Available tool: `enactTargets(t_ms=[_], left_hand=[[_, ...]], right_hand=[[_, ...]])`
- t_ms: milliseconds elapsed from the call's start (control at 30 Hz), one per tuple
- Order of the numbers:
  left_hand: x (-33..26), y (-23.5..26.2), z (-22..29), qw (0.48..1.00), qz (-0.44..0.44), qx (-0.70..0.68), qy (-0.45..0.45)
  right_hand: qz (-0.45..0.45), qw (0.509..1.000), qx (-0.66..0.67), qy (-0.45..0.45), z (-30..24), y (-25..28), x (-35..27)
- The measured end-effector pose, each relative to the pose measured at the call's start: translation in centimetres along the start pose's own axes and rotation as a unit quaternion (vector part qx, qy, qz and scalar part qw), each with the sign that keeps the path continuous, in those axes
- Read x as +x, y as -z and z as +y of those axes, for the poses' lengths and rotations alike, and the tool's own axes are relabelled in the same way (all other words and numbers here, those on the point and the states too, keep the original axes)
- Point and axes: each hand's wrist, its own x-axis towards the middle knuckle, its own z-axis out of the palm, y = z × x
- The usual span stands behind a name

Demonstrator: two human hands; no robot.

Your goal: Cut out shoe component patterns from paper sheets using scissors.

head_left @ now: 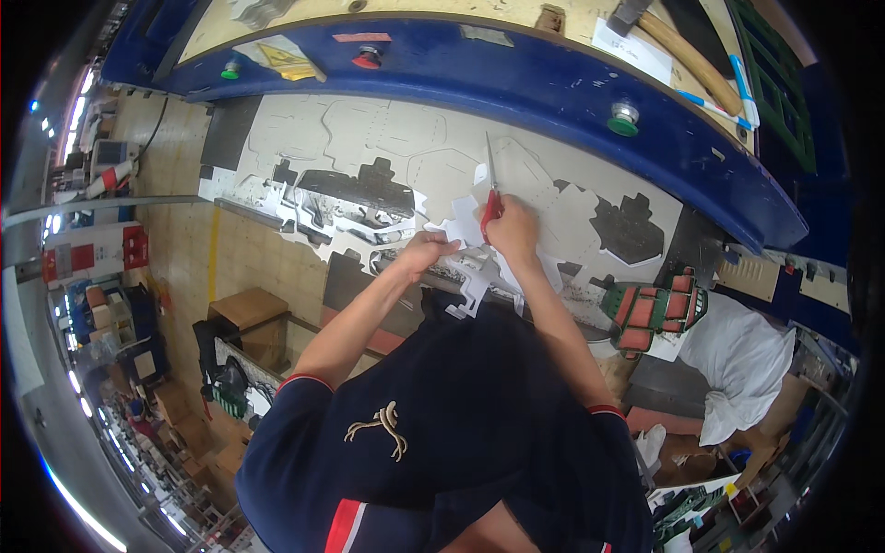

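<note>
My right hand [514, 230] is closed round the red handles of a pair of scissors [492, 195], whose blades point away from me. Between the fingers of my left hand [428, 254] is a white cut piece of sheet [457, 221], close beside the scissors. Under both hands lies a large pale sheet [387, 124] with cut outlines in it; dark surface shows through several cut-out shapes. White offcut strips [472, 288] hang at the near edge. Whether the scissor blades touch the white piece, I cannot tell.
A blue machine beam [516, 69] crosses behind the sheet, with a red button [367, 58] and green buttons [624, 118]. On its top lies a hammer [691, 64]. At right are a green-and-red cutting die [653, 311] and a white bag [742, 359].
</note>
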Motion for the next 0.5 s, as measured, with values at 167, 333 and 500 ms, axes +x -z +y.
enactTargets(t_ms=[167, 333, 500], left_hand=[[-3.0, 0.1, -1.6, 0.799, 0.213, 0.439, -0.352], [-5.0, 7.3, -1.3, 0.921, 0.182, 0.272, -0.209], [-4.2, 9.8, 3.3, 0.808, 0.275, 0.456, -0.252]], right_hand=[[-0.023, 0.999, -0.029, -0.014, 0.3, -1.0, 0.2], [-0.019, 1.000, -0.020, -0.003, -0.1, 0.0, 0.4], [-0.116, 0.992, 0.056, -0.009, 0.4, 3.3, -0.8]])
